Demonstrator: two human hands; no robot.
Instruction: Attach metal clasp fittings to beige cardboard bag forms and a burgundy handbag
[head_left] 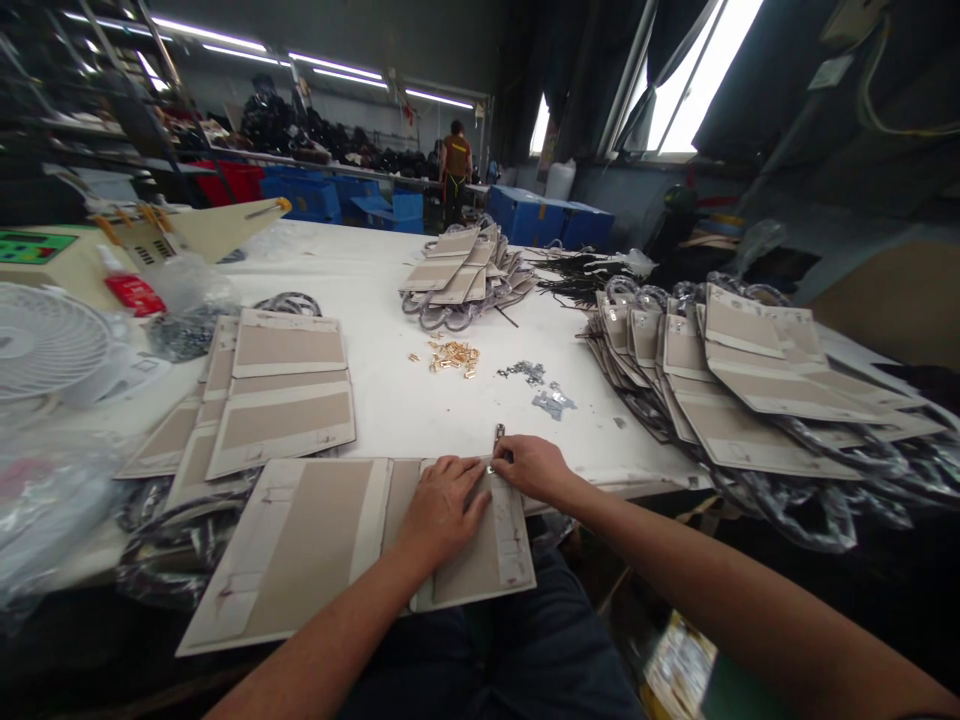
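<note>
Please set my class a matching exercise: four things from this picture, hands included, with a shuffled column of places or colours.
1. Left hand
2. Right hand
3. Gold-coloured pieces
4. Fan

A. White, at the picture's left edge
B. At the top right corner of the nearest beige panel
C. Left of the grey pieces
D. Laid across the panel, fingers spread

Pairs: 1-D, 2-B, 3-C, 4-A.

Ceiling tubes [335,67]: bright white streaks amid dim surroundings
Window [716,75]: blown out, upper right
Tabletop [397,410]: pale, softly lit
Plastic wrap [825,505]: small glints
Fan [45,340]: blurred, stretched at left edge
</note>
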